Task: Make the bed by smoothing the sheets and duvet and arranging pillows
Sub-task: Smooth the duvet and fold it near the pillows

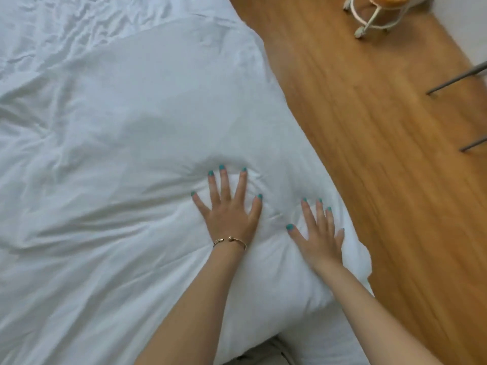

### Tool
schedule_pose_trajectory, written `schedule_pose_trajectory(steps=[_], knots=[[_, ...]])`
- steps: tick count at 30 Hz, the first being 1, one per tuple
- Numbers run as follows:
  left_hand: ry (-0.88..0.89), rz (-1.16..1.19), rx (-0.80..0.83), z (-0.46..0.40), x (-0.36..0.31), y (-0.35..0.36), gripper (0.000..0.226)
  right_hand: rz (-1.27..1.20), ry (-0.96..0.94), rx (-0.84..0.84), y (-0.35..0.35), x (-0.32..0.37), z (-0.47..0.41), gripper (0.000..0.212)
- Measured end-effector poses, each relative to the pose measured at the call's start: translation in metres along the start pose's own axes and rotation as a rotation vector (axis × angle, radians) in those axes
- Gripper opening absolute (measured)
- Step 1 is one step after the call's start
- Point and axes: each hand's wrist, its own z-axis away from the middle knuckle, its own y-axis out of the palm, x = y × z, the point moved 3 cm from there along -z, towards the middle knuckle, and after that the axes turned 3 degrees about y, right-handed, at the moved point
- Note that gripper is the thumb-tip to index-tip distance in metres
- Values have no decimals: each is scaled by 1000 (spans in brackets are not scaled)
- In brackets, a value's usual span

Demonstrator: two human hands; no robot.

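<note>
Wood floor [369, 154] runs along the right of a bed where a white duvet [131, 154] lies rumpled. Both grips are open: the left hand [228, 209] and right hand [320, 237] press flat, fingers spread, on the duvet near the bed's edge.

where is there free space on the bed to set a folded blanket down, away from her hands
The widest free patch is the wrinkled duvet to the left of the left hand. Another is the creased sheet at the top left. It is crowded where both hands, the right hand included, press flat near the edge by the wooden floor.
</note>
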Motion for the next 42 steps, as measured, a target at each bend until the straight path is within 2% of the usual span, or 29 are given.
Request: schedule_pose_trajectory(steps=[3,5,8,10,14,18,21,23,25,29,32,35,39,42], knots=[[298,-143,4,-15,-29,8,65,-87,37,36,-6,-29,-22,88],[450,-218,39,-21,-46,16,68,-254,42,50,-9,-40,-45,102],[397,-237,66,-28,-67,26,72,-725,-10,133,-15,-50,-77,130],[355,-252,67,-28,-76,33,73,-935,25,266,-18,-60,-92,135],[337,-314,77,-29,-78,40,74,-980,141,592,-12,-88,-105,121],[335,-361,111,-30,-77,42,74,-986,283,769,12,-127,-91,135],[445,-308,130,-18,-91,44,71,-973,299,762,14,-149,-66,130],[632,-315,250,12,-112,54,70,-966,305,691,8,-159,-56,126],[694,-326,362,42,-129,63,71,-991,348,609,0,-164,-52,116],[600,-310,364,53,-132,67,78,-1096,332,480,-26,-160,-51,55],[632,-299,389,51,-117,55,82,-1244,299,575,-54,-144,-58,55],[563,-265,396,53,-97,39,85,-1204,305,686,-78,-121,-77,51],[443,-230,395,59,-75,19,89,-1141,382,640,-90,-96,-100,53],[429,-157,463,65,-67,6,93,-1160,388,647,-98,-75,-97,41]])
